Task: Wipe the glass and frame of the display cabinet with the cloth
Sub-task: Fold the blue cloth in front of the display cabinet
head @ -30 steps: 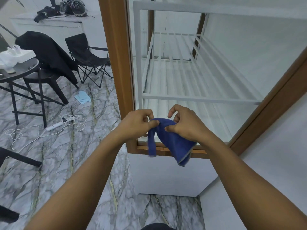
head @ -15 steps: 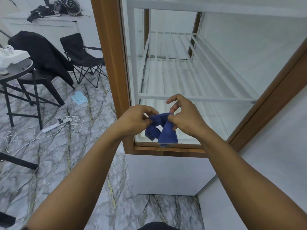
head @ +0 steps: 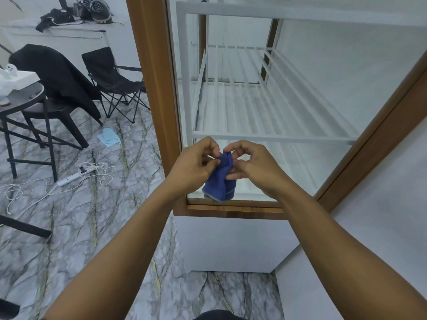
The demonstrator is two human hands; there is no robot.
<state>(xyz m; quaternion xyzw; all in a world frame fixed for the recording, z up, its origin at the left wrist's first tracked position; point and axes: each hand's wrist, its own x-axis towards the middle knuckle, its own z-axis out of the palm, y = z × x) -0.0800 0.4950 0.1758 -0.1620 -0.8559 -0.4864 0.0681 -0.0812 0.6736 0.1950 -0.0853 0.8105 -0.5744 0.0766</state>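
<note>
Close before the glass (head: pixel 335 65), my left grip (head: pixel 195 168) and right grip (head: pixel 256 168) both pinch the cloth (head: pixel 219 184), folding it I judge; next it goes flat against that glass.

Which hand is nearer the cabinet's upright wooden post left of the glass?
Left. The left hand is right beside the wooden post, pinching the blue cloth; the right hand grips the cloth's other side, farther from it.

There are 2 hands (head: pixel 194 168) (head: pixel 256 168), 1 cloth (head: pixel 219 184), 1 cabinet (head: pixel 151 65), 2 chairs (head: pixel 44 109) (head: pixel 108 70), 1 table (head: pixel 23 100) and 1 power strip (head: pixel 69 180).
</note>
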